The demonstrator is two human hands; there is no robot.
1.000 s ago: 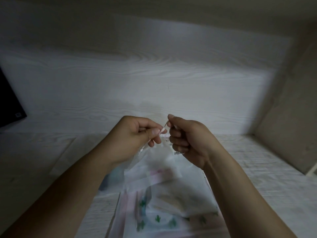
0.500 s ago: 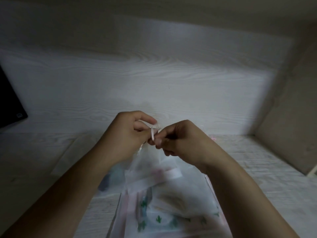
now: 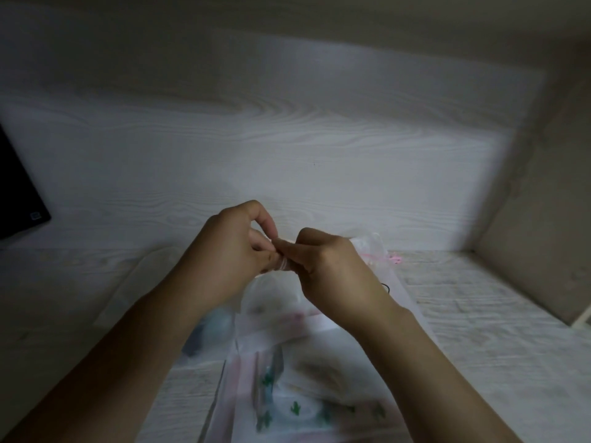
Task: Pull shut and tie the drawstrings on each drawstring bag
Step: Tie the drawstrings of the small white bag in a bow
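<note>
A sheer white drawstring bag [image 3: 275,302] hangs below my two hands over the desk. My left hand [image 3: 230,260] and my right hand [image 3: 332,270] meet fingertip to fingertip at the bag's gathered neck. Both pinch the white drawstring [image 3: 284,263], which is wound in a few turns between the fingertips. More sheer bags [image 3: 307,398] with pink bands and green cactus prints lie flat beneath, partly hidden by my forearms. Another sheer bag [image 3: 372,247] with a pink drawstring [image 3: 395,259] lies behind my right hand.
The desk [image 3: 495,314] is pale wood grain, with a back panel [image 3: 287,148] of the same finish and a side wall [image 3: 543,235] at right. A dark screen corner [image 3: 19,193] shows at far left. A flat sheer bag [image 3: 134,289] lies left of my arm.
My hands have drawn together at the bag's neck; the drawstring that stood as a small loop between the fingers is now wound tight at the fingertips. My right hand has turned knuckles up.
</note>
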